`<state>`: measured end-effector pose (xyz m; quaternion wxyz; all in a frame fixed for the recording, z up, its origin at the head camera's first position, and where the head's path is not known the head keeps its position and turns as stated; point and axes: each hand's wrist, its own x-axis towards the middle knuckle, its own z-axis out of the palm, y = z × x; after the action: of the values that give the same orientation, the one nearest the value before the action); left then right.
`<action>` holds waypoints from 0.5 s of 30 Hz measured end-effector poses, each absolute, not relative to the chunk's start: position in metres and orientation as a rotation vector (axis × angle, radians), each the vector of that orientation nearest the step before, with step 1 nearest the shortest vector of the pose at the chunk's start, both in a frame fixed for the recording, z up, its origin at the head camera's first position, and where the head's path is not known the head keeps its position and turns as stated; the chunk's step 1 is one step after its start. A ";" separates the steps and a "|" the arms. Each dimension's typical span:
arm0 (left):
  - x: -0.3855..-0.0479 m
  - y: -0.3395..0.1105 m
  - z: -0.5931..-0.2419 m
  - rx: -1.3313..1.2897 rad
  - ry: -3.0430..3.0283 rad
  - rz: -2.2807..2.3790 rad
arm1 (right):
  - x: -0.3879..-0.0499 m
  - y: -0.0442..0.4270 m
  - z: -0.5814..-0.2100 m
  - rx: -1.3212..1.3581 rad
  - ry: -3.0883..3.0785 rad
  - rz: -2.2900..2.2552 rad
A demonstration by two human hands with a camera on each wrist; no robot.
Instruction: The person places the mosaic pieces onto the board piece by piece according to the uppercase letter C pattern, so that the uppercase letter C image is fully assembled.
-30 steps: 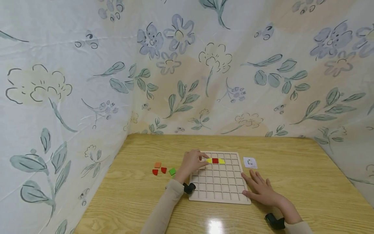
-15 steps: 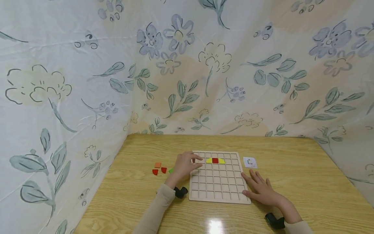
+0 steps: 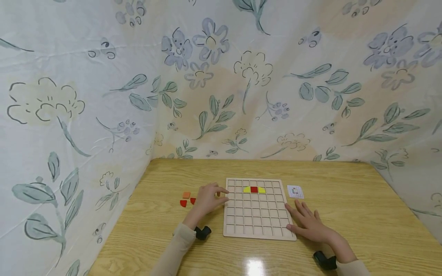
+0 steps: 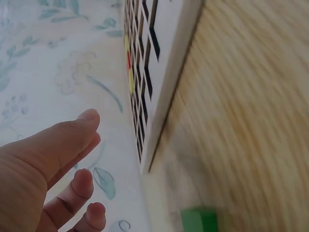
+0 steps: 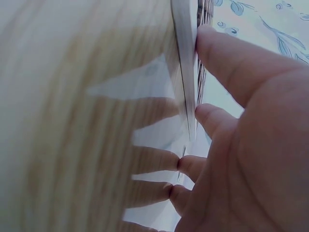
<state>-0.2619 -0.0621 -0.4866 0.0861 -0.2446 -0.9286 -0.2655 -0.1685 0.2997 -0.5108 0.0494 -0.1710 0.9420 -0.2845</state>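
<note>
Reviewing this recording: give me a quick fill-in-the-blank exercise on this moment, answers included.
On the board, the square between two yellow pieces is ____.
In the head view, the loose tile just beyond the red pieces is ____.
In the left wrist view, the loose block is ____.
The hand touching the board's edge is the person's ____.

Missing words: red; orange; green; right.

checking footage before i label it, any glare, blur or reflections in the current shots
Head view: bright glare on the table, nearer the camera than the grid board; left wrist view: wood grain smeared, green piece soft; right wrist view: tabletop grain blurred, its glossy surface mirroring the right hand.
</note>
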 end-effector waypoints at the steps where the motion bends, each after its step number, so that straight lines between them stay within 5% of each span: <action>1: -0.262 -0.065 -0.487 -0.723 -2.765 -0.789 | -0.169 0.300 -0.511 -0.523 2.870 -0.866; 15: -0.255 -0.099 -0.490 -0.661 -2.770 -0.696 | -0.170 0.303 -0.513 -0.528 2.825 -0.910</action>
<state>-0.2554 -0.0993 -0.4896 0.1046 -0.2243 -0.9397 -0.2362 -0.1698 0.3031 -0.5127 0.0633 -0.1749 0.9352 -0.3013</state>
